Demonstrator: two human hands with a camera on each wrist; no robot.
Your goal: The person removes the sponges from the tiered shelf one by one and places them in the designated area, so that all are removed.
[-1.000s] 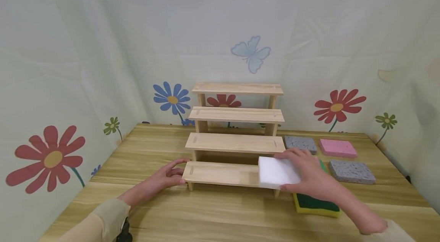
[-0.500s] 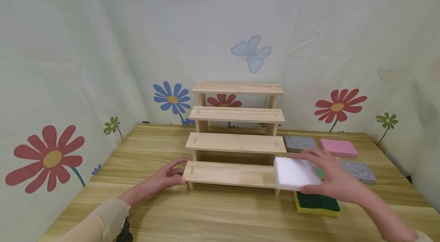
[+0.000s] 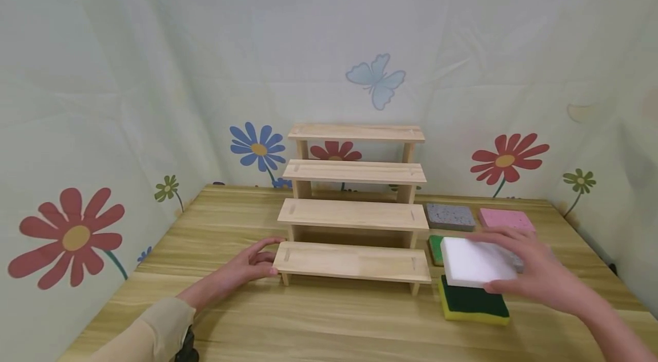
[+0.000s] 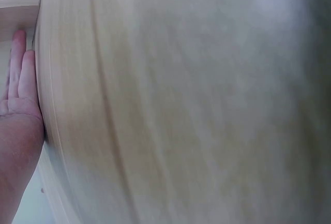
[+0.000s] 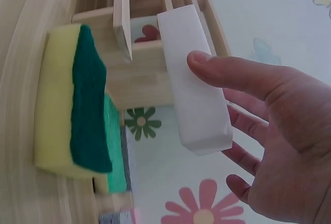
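Note:
In the head view, my left hand (image 3: 250,262) holds the left end of the lowest step of a wooden tiered stand (image 3: 352,260), thumb at its front edge and index finger at its back. The left wrist view shows two fingers (image 4: 27,79) of this hand extended low beside the stand. My right hand (image 3: 534,268) pinches a white sponge block (image 3: 475,262) between thumb and fingers, to the right of the stand. Beneath the block lies a green-and-yellow scouring sponge (image 3: 475,302). The right wrist view shows the thumb (image 5: 199,61) on the block's narrow side.
On the table (image 3: 329,328), right of the stand, lie a speckled grey sponge (image 3: 450,217), a pink one (image 3: 506,218) and a green one (image 3: 436,250). Another grey sponge is mostly hidden behind my right hand. A flower-printed curtain (image 3: 329,36) encloses the back and sides.
My right hand has carried the white sponge block rightward, from over the right end of the lowest step to over the green-and-yellow sponge. My left hand stays in place.

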